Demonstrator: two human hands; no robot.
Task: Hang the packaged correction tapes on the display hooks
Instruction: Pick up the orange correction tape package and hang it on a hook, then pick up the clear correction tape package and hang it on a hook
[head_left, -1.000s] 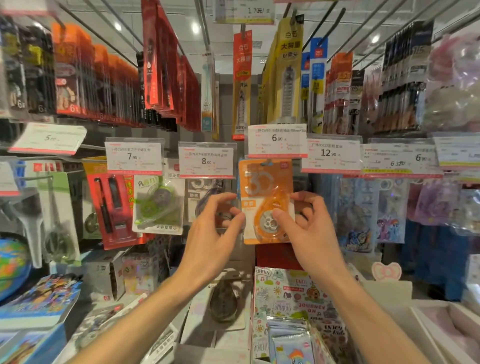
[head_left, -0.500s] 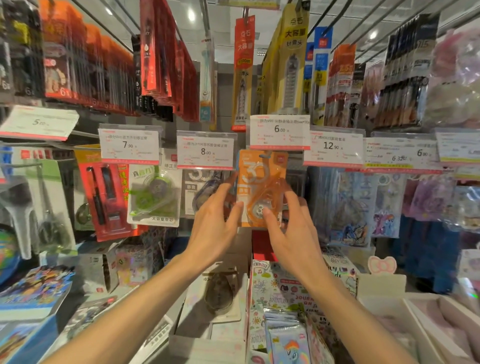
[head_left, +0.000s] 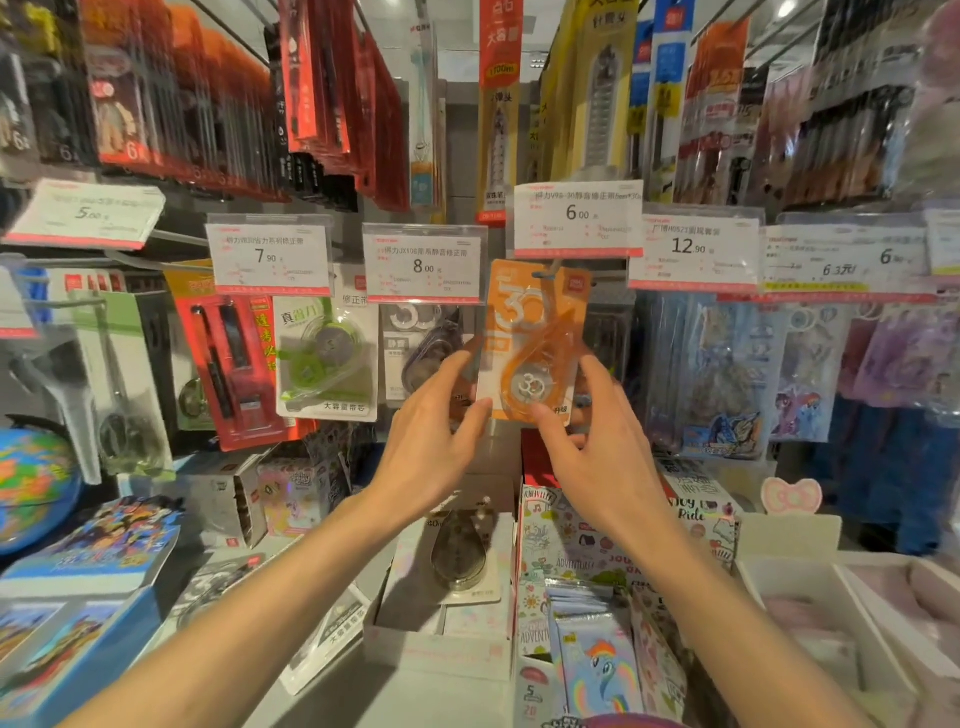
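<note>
Tape pack (head_left: 535, 338) hangs from a hook (head_left: 551, 270) directly below the 6.00 tag (head_left: 577, 218), at centre. Left hand (head_left: 431, 431) sits at the pack's lower left edge, right hand (head_left: 597, 447) at its lower right. To the pack's left hang a second pack (head_left: 421, 348) under the 8.00 tag (head_left: 423, 262), then a refill pack (head_left: 324, 358) under the 7.90 tag (head_left: 269, 254). The 12.90 tag (head_left: 693, 249) lies to the right. Below the hands, a box (head_left: 441, 644) holds flat-lying packs; a globe (head_left: 31, 488) sits far left.
</note>
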